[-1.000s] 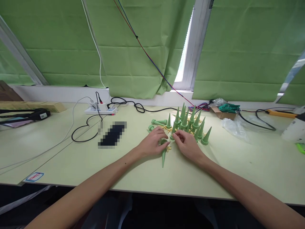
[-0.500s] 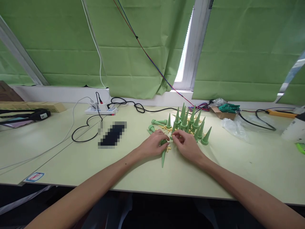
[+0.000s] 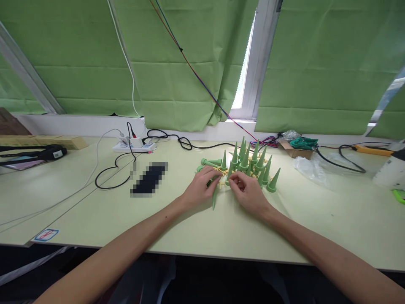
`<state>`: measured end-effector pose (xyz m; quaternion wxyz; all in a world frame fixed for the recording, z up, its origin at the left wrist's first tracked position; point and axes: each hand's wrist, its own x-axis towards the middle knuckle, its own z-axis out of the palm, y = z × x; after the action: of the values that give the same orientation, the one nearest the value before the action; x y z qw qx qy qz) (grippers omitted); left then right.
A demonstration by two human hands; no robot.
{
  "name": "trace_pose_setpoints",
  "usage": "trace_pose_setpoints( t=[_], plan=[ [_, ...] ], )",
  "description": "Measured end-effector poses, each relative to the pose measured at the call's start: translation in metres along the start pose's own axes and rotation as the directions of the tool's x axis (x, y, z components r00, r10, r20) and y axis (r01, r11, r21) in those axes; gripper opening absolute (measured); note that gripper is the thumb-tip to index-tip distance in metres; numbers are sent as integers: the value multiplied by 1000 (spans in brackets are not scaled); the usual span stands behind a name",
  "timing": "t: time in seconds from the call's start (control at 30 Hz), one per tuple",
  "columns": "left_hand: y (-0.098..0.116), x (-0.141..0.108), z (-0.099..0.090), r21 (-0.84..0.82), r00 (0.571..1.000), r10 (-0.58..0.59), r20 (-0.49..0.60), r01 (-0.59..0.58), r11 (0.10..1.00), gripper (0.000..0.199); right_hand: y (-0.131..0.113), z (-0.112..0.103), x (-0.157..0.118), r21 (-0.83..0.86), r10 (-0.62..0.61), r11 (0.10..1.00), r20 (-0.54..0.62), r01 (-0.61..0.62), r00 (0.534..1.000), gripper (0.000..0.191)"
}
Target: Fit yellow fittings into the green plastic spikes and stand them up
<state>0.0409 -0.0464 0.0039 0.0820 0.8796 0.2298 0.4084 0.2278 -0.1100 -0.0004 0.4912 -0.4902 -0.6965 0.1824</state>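
My left hand (image 3: 203, 185) curls around a green cone-shaped spike (image 3: 214, 200), whose pointed end sticks out below the palm toward me. Its thumb and index finger come close together beside small yellow plastic pieces (image 3: 222, 172). Just to the right, my right hand (image 3: 246, 193) is closed in a pinch; whatever lies between the fingertips is too small or hidden to make out. Behind it, several green spikes (image 3: 244, 161) stand points up in a cluster, with yellow pieces among them. Another green spike (image 3: 211, 162) lies on its side beyond my left hand.
A dark pixelated rectangle (image 3: 149, 179) lies left on the pale table (image 3: 104, 215). Behind it are a white power strip (image 3: 135, 146) and a loose black cable (image 3: 110, 186). At the right are a small cardboard box (image 3: 295, 150), clear plastic wrapping (image 3: 311, 169) and a white container (image 3: 390, 171).
My left hand has shifted slightly away from me, toward the yellow pieces, and the spike in it has moved along. My right hand stays nearly in place, still pinched.
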Motion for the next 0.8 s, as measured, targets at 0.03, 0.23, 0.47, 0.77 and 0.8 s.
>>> trace_pose_setpoints(
  t=[0.03,0.23,0.47,0.77,0.8],
  plan=[
    [-1,0,0,1,1000,1,-10,-1,1000,17,0,0,0,-4,-2,1000,6,2,1000,18],
    [0,1,0,12,999,15,-44,-14,1000,18,2,0,1,-27,-12,1000,2,12,1000,17],
    [1,1,0,1,999,17,-43,-16,1000,18,4,1,1,-59,-9,998,19,10,1000,19],
    [2,1,-1,2,999,32,-29,-32,999,18,3,1,1,-82,21,997,56,-16,998,22],
    [2,1,-1,11,999,33,-33,-33,999,17,4,1,1,-82,20,997,58,-16,998,23]
  ],
)
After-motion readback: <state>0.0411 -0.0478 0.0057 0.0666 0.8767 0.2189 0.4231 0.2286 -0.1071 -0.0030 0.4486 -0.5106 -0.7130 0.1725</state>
